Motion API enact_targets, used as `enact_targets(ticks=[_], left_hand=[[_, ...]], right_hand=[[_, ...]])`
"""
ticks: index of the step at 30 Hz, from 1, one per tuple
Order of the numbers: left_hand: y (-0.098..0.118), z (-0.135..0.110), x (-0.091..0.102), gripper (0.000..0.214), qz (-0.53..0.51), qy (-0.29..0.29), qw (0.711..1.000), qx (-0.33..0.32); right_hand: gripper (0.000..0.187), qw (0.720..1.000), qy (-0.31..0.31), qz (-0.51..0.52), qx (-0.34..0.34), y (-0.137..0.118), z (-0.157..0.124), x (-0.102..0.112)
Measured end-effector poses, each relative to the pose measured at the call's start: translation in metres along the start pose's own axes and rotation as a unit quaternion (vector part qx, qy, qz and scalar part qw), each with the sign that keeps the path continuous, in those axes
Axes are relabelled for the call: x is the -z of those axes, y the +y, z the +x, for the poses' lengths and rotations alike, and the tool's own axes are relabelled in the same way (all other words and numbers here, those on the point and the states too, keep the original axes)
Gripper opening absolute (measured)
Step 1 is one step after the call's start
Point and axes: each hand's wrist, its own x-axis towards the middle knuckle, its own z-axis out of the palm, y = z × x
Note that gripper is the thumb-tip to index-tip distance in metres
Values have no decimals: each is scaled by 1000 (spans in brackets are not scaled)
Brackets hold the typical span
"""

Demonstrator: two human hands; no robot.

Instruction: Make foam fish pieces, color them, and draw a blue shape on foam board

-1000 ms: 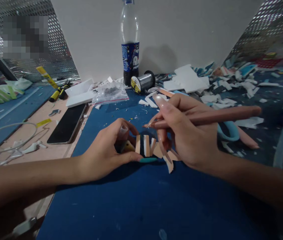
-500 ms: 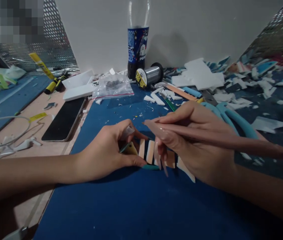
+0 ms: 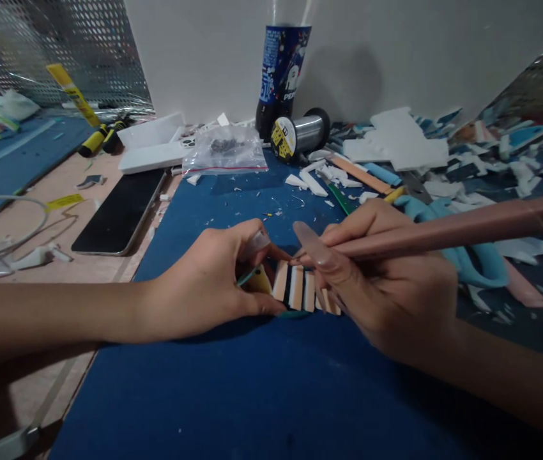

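A small striped foam piece, orange-beige and dark with white edges, lies low over the blue mat. Its left end has a yellow part with a dark dot, and teal shows along its rim. My left hand pinches that end between thumb and fingers. In my right hand, held like a pen, is a slim pinkish-brown pen-like tool. Its narrow tip is at the upper edge of the striped piece, close to my left fingertips. My right fingers hide the piece's right end.
Light blue scissors handles lie behind my right hand. At the back stand a Pepsi bottle, a wire spool and a zip bag. White foam scraps cover the right rear. A phone lies left.
The tool's back end has swung up, and its tip has shifted slightly right and down along the striped piece. More stripes show between my hands. The whole view has shifted slightly.
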Motion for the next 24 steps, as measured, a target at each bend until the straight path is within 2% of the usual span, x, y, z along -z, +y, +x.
enact_targets(ticks=[8,16,21,24], left_hand=[[-4,0,-2,34,-18,-4,1000,-8],[-6,-2,-1,31,7,4,1000,-5],[-3,-1,-1,32,6,-3,1000,-2],[-3,-1,-1,32,10,-3,1000,2]], right_hand=[[12,999,-31,22,-16,2,0,-1],[16,996,-68,37,-42,2,4,-2],[15,999,-34,23,-20,3,1,-1],[16,999,-30,13,-30,2,-1,-1]])
